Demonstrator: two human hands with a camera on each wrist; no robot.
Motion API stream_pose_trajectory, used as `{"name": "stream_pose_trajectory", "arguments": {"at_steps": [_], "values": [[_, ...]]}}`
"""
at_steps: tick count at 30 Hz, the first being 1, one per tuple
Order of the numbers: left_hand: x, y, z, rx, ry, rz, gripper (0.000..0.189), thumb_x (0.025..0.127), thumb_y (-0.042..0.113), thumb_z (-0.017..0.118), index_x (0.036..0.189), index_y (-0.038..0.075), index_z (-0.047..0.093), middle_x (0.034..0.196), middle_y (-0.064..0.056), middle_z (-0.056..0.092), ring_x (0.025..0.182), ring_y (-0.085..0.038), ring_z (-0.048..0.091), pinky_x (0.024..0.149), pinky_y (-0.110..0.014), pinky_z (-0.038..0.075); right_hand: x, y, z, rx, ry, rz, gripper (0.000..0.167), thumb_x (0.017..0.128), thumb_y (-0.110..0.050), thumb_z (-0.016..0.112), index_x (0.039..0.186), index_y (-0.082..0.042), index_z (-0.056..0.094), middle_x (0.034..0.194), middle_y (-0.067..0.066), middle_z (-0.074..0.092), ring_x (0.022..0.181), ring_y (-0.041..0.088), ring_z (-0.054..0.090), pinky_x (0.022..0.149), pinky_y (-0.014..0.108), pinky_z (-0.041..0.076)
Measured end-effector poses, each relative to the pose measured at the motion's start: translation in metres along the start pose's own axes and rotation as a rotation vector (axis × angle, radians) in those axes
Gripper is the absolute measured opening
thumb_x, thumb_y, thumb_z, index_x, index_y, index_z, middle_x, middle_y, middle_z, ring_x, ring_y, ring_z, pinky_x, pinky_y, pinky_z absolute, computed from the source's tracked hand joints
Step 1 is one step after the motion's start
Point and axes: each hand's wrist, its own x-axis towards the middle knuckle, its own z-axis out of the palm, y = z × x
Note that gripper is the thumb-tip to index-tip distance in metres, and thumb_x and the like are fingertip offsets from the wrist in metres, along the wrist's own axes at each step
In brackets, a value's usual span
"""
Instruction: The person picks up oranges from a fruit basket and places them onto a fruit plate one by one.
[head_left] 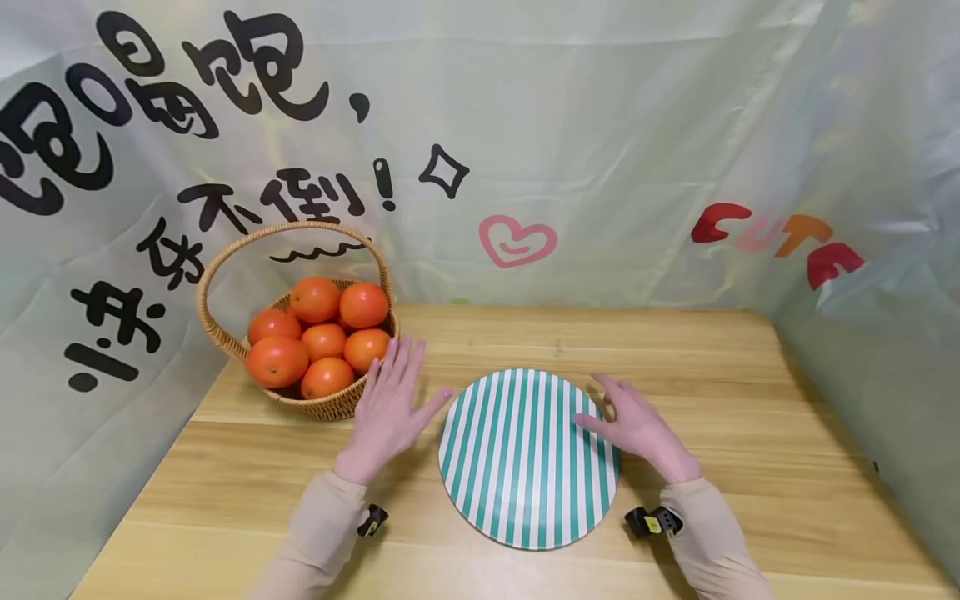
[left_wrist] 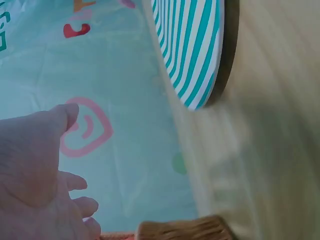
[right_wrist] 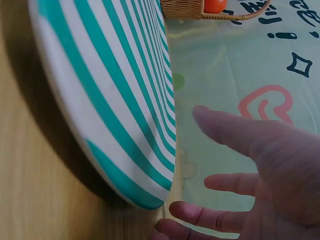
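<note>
Only the head view gives us the full circle of the striped disc [head_left: 528, 458]; the right wrist view adds its thin, pale edge. Green and white, it lies on the wooden table [head_left: 750, 400] between the left hand [head_left: 386, 415] and right hand [head_left: 637, 423] (fingers loosely extended, both holding nothing), near a wicker basket [head_left: 333, 408] of orange fruits [head_left: 325, 342].

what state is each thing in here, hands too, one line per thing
left hand: open, fingers spread, holding nothing
right hand: open, fingers relaxed, holding nothing
round striped board: level, striped face up
wicker basket: upright, filled with fruit, handle standing up
orange fruit: piled in the basket, the visible ones whole
backdrop: hung up, creased
sleeves: down to about the wrists
</note>
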Motion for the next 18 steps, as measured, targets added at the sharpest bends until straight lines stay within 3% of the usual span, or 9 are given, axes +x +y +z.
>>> {"name": "stream_pose_trajectory", "arguments": {"at_steps": [5,9,18], "values": [[0.010,-0.009,-0.022,-0.096,-0.044,-0.011,0.091,0.097,0.061,0.052,0.163,0.012,0.011,0.171,-0.011,0.006,0.159,-0.034,0.003,0.127,-0.058,0.008,0.001,0.000,0.001,-0.009,-0.044,0.023,0.090,0.087,-0.043,0.077,0.154,-0.002,0.033,0.125,0.027,0.060,0.115,0.042,0.058,0.098,0.061,0.048],[0.026,-0.023,-0.043,-0.167,-0.067,-0.038,0.093,0.097,0.061,0.052,0.163,0.012,0.008,0.171,-0.012,0.005,0.159,-0.036,-0.001,0.126,-0.061,0.006,0.001,0.000,0.001,-0.007,-0.067,0.039,0.090,0.081,-0.036,0.083,0.151,-0.003,0.039,0.116,0.021,0.062,0.099,0.029,0.060,0.086,0.050,0.053],[0.059,-0.053,-0.085,-0.197,-0.107,-0.108,0.095,0.098,0.050,0.056,0.162,0.005,0.003,0.170,-0.021,0.004,0.157,-0.043,0.000,0.125,-0.063,0.006,0.004,0.002,0.000,0.037,-0.119,0.041,0.078,0.079,-0.028,0.086,0.141,-0.001,0.050,0.099,0.011,0.061,0.084,0.022,0.053,0.069,0.033,0.044]]}}
